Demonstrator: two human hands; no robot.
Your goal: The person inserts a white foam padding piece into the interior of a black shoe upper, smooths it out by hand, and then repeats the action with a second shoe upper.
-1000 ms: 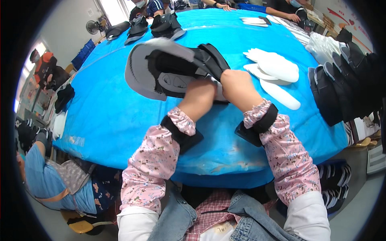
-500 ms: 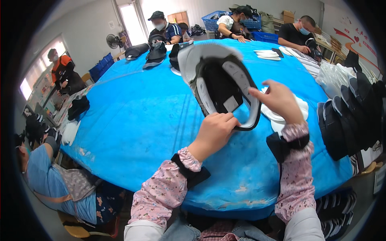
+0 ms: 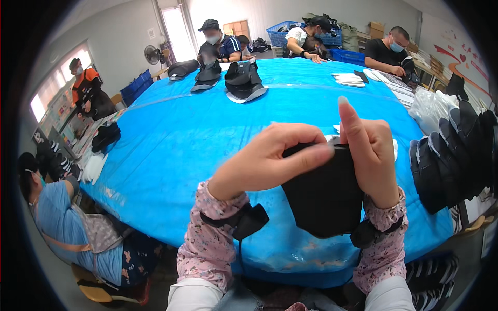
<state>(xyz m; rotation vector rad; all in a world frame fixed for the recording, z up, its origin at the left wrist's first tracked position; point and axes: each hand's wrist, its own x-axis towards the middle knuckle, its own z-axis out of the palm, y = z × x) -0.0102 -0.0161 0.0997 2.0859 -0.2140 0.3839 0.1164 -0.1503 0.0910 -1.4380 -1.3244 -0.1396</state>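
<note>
A black cap [image 3: 322,199] is held up in front of me over the near part of the table, its plain dark outside facing me. My left hand [image 3: 267,160] is closed on the cap's upper edge, thumb and fingers pinching it. At the cap's right side, my right hand [image 3: 371,155] grips it with the thumb pointing up; its fingers are mostly hidden behind. The cap's brim and inside do not show from here. White flat pieces [image 3: 396,149] lie behind my hands, almost wholly covered by them.
The table has a blue cover [image 3: 171,150]. Finished-looking caps [image 3: 244,80] stand at its far side. A row of dark caps [image 3: 448,155] and a clear plastic bag [image 3: 433,106] are at the right. White flat pieces [image 3: 347,79] lie farther back. Several people sit or stand around.
The cap has turned from showing its inside to showing its black outside, and has come lower and nearer. My right hand has closed on its side; my left hand has moved up to its top edge.
</note>
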